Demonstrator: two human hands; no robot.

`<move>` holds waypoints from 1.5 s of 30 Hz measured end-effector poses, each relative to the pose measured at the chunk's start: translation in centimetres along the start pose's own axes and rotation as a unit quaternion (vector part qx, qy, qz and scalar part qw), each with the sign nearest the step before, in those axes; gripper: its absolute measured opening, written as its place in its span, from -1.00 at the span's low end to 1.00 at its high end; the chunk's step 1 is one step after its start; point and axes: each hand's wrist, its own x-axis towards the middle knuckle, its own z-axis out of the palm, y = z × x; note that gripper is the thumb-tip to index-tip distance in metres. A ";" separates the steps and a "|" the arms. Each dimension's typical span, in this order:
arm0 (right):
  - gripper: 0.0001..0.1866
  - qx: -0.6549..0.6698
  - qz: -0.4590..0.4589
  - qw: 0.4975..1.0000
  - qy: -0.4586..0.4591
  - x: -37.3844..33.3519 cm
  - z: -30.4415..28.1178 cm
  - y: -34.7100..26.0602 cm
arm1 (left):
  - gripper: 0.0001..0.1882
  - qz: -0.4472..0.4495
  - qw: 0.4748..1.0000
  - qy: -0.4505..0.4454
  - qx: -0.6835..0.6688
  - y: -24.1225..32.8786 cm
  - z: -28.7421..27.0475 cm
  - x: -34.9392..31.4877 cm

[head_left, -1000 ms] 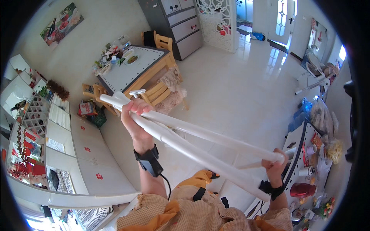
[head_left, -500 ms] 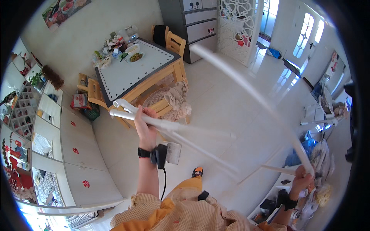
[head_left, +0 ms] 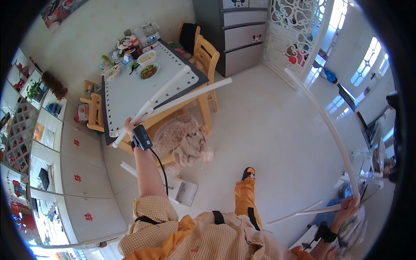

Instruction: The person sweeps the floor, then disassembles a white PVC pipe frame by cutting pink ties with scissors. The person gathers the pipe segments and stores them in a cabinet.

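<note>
My left hand (head_left: 129,127) is closed around joined white tubes (head_left: 167,90), near their lower left end. The tubes fork and point up to the right, in front of the dining table (head_left: 143,93) and partly across its top. At the far right, my right hand (head_left: 346,209) grips a second white tube frame (head_left: 331,125) at its corner. One long tube of this frame rises from the hand toward the upper left, looking bent through the lens. A shorter tube runs left from the same hand. The two frames are apart.
Wooden chairs (head_left: 206,60) stand around the table, one with cloth (head_left: 190,145) on its seat. White cabinets (head_left: 86,173) line the left. A flat grey-white object (head_left: 187,193) lies on the floor by my left arm. A lattice screen (head_left: 290,39) and grey fridge (head_left: 242,47) stand behind.
My left hand has moved left and forward. Its tubes have swung from pointing down-right to pointing up-right over the table. The right hand keeps its grip, and the whole view has shifted.
</note>
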 end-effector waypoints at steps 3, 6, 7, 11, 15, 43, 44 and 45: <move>-0.69 0.023 0.017 0.998 -0.047 7.0 5.6 5.2 | -0.90 0.060 0.995 -0.019 0.076 -4.2 -0.4 4.9; -0.69 0.061 0.034 0.988 -0.134 14.4 12.7 9.6 | -0.89 0.163 0.975 0.004 0.153 -6.9 -1.3 7.3; -0.69 0.069 0.046 0.985 -0.151 16.5 15.4 10.9 | -0.89 0.206 0.964 0.017 0.169 -7.8 -1.3 8.1; -0.68 0.062 0.053 0.973 -0.216 23.5 26.4 14.9 | -0.91 0.378 0.715 0.085 0.582 -9.0 -3.0 10.0; -0.64 0.048 0.044 0.948 -0.311 28.8 36.6 17.7 | -0.82 0.294 0.755 0.101 0.577 -8.8 -3.0 13.1; -0.80 0.025 0.120 0.680 -0.723 33.3 77.1 15.8 | -0.46 0.587 0.237 -0.482 0.606 -44.2 31.8 3.8; -0.82 0.058 0.140 0.670 -0.726 33.6 77.4 15.4 | -0.52 0.558 0.225 -0.492 0.629 -44.6 33.0 3.7; -0.82 0.088 0.155 0.644 -0.744 33.8 77.3 15.4 | -0.58 0.535 0.209 -0.501 0.647 -44.6 34.0 3.7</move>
